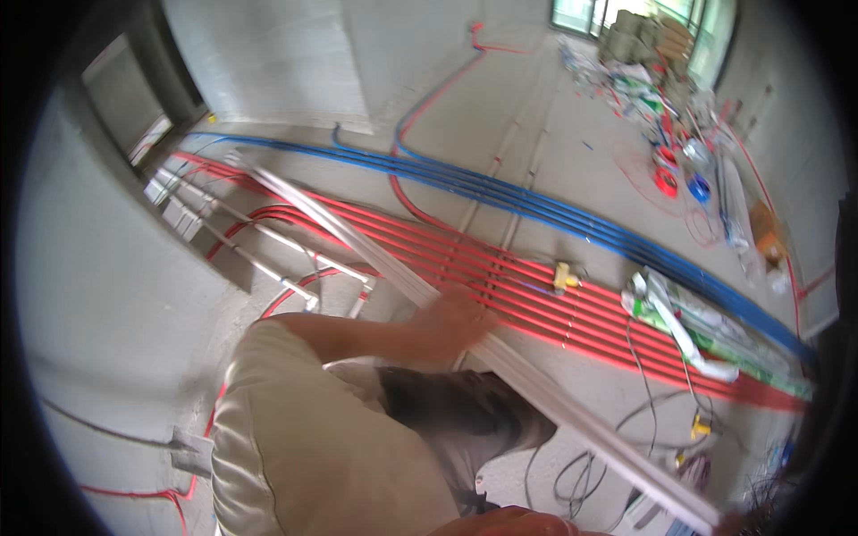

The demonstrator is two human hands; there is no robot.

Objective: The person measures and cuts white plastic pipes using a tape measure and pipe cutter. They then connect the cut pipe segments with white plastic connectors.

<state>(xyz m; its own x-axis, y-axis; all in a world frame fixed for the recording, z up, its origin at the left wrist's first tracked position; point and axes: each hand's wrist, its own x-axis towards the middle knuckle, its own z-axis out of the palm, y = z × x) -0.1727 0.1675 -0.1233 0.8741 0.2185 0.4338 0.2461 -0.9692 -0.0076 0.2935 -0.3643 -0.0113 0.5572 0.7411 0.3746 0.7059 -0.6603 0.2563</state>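
A bundle of long, pale white pipes point(576, 413) slants across the view from the far left to the near right. My left hand point(454, 323) is closed around its middle, its fingers blurred by motion. The bundle passes above the red pipes point(527, 313) on the floor and in front of my bent leg. At the lower edge only a strip of skin shows of my right hand point(511, 523); its fingers are out of sight. The near end of the bundle is blurred at the lower right.
Blue pipes point(545, 211) run beside the red ones. White pipes with elbows point(335, 261) lie at left near the wall. A plastic-wrapped green and white bundle point(706, 335), black cables point(581, 478) and a yellow tool point(563, 277) lie at right. Sacks point(639, 43) are piled by the window.
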